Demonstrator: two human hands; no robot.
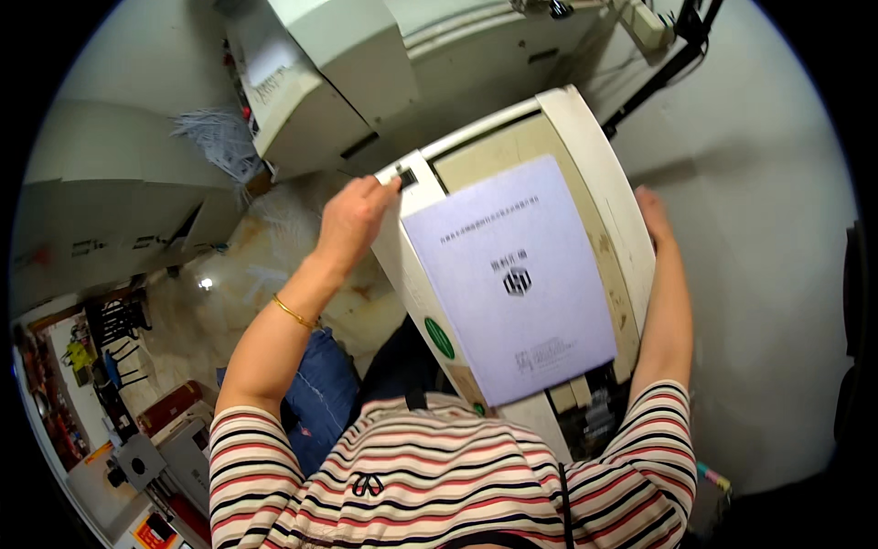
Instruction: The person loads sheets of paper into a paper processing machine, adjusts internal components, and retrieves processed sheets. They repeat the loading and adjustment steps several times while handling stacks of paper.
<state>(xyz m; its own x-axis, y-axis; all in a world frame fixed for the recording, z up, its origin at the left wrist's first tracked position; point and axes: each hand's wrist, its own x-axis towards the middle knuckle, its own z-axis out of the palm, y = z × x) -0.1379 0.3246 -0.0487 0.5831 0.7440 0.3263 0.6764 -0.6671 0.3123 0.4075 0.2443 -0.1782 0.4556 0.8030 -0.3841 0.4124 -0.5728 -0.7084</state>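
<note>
In front of me stands a white and beige office machine [594,137], tilted in the view. A lavender document with dark print and a hexagonal emblem [530,320] lies flat on its top. My left hand [359,218] is at the machine's far left corner, fingers curled together over the edge beside a small dark panel [408,177]. My right hand [652,216] rests against the machine's right side, its fingers mostly hidden behind the edge. Neither hand touches the document.
Larger grey-white machines [357,55] stand beyond and to the left. A heap of shredded paper strips [219,137] lies beside them. Blue denim cloth [320,384] shows below my left forearm. A black stand arm [654,82] reaches in at the upper right, near the wall.
</note>
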